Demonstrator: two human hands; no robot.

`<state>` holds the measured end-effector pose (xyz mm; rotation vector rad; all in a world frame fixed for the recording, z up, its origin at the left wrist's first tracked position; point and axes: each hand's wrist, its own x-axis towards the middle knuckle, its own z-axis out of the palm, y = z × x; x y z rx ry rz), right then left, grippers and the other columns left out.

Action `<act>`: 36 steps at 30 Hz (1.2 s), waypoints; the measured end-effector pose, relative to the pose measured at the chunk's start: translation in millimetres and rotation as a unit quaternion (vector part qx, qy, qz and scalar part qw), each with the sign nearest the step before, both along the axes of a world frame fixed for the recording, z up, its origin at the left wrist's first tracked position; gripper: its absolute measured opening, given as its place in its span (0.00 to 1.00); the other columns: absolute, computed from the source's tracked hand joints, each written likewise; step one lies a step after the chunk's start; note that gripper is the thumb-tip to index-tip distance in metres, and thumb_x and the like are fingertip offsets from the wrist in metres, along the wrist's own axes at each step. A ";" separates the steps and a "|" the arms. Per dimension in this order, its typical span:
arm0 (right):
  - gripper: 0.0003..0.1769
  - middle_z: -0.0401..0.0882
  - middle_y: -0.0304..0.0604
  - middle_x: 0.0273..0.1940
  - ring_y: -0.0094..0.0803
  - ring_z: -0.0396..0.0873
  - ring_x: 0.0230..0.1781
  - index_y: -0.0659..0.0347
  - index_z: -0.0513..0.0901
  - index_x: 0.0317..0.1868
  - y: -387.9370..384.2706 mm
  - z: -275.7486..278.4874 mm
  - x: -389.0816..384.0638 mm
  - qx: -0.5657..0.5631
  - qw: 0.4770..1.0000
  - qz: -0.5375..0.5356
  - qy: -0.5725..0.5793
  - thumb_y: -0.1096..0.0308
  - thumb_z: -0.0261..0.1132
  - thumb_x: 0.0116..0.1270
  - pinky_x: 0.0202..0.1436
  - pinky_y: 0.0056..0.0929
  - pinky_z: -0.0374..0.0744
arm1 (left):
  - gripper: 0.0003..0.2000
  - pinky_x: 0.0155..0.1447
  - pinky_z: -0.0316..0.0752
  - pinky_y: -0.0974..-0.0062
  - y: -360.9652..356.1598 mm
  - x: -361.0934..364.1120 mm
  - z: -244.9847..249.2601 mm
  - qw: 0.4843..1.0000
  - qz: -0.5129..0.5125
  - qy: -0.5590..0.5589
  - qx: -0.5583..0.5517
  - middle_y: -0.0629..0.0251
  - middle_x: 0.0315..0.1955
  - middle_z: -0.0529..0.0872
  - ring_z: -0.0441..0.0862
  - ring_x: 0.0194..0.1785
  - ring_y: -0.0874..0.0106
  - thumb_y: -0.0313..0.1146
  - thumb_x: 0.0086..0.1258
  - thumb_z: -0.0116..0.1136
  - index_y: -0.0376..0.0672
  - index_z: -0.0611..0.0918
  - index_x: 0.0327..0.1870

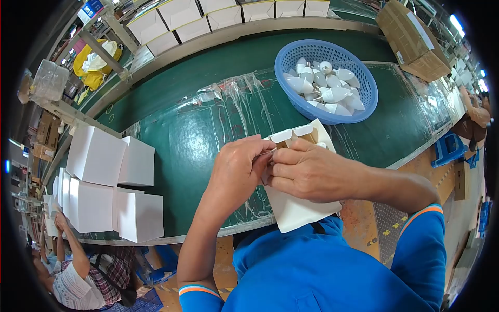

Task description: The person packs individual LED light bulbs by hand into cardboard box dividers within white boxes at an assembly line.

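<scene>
An open white carton (299,210) with inner compartments and raised flaps rests at the table's front edge, against my body. My left hand (236,169) is at the carton's left side, its thumb and fingers pinched on a white flap. Beside it, my right hand (312,171) lies over the carton with its fingers curled together; what they hold, if anything, is hidden. Behind the carton stands a blue perforated basket (371,93) holding several white bulbs (335,94).
White boxes (96,156) are stacked on the left of the green table (187,135). More white boxes (179,13) line a shelf at the back. A brown carton (410,39) stands back right. People work at far left (83,281) and far right.
</scene>
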<state>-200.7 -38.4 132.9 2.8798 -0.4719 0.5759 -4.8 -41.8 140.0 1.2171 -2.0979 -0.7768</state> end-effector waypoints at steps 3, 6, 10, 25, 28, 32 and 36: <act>0.07 0.77 0.33 0.29 0.29 0.73 0.45 0.56 0.83 0.24 -2.3 9.8 -6.6 0.018 0.999 0.007 0.037 0.66 0.61 0.56 0.50 0.32 0.70 | 0.09 0.51 0.80 0.65 0.4 3.2 -16.6 0.992 -0.021 0.009 -0.124 0.50 0.36 0.88 0.87 0.48 0.55 0.22 0.65 0.60 0.36 0.85 0.45; 0.08 0.79 0.33 0.30 0.30 0.73 0.47 0.57 0.86 0.24 -0.9 8.6 -5.4 0.030 0.999 -0.013 0.039 0.66 0.61 0.54 0.50 0.32 0.69 | 0.08 0.53 0.78 0.56 4.5 2.9 -21.1 0.992 -0.009 0.026 -0.124 0.49 0.35 0.87 0.84 0.50 0.48 0.21 0.64 0.60 0.35 0.85 0.43; 0.08 0.81 0.34 0.32 0.30 0.73 0.51 0.57 0.87 0.25 4.5 19.1 1.2 0.019 0.995 -0.041 0.093 0.66 0.62 0.54 0.50 0.33 0.69 | 0.08 0.53 0.77 0.55 5.3 5.2 -23.3 0.993 0.001 0.037 -0.116 0.50 0.37 0.88 0.83 0.53 0.49 0.21 0.64 0.60 0.36 0.85 0.43; 0.07 0.82 0.31 0.29 0.32 0.71 0.51 0.52 0.88 0.30 6.0 12.2 12.9 0.008 0.985 -0.104 0.140 0.66 0.63 0.55 0.61 0.39 0.61 | 0.71 0.75 0.52 0.54 18.7 18.0 -129.3 0.985 0.018 0.150 -0.086 0.45 0.73 0.58 0.58 0.75 0.49 0.51 0.33 0.85 0.36 0.46 0.77; 0.07 0.81 0.31 0.31 0.31 0.70 0.51 0.52 0.89 0.30 5.8 15.9 15.8 0.011 0.980 -0.111 0.167 0.65 0.63 0.56 0.61 0.38 0.61 | 0.69 0.74 0.56 0.54 15.2 -8.4 -157.3 0.978 0.023 0.209 -0.015 0.45 0.70 0.62 0.61 0.73 0.49 0.44 0.35 0.85 0.35 0.46 0.77; 0.08 0.79 0.29 0.40 0.32 0.71 0.48 0.49 0.87 0.32 -5.3 24.3 13.3 0.074 0.988 -0.065 0.116 0.66 0.60 0.57 0.63 0.45 0.60 | 0.63 0.71 0.62 0.54 13.3 -23.4 -161.1 0.952 0.016 0.297 0.070 0.45 0.64 0.69 0.68 0.68 0.48 0.37 0.37 0.82 0.34 0.49 0.75; 0.07 0.77 0.33 0.38 0.35 0.70 0.51 0.50 0.87 0.28 -11.3 21.7 18.2 0.089 0.983 -0.069 0.146 0.66 0.61 0.53 0.69 0.52 0.56 | 0.61 0.70 0.64 0.53 16.8 -24.1 -151.4 0.975 0.063 0.198 -0.077 0.44 0.62 0.70 0.69 0.66 0.47 0.38 0.37 0.82 0.33 0.53 0.75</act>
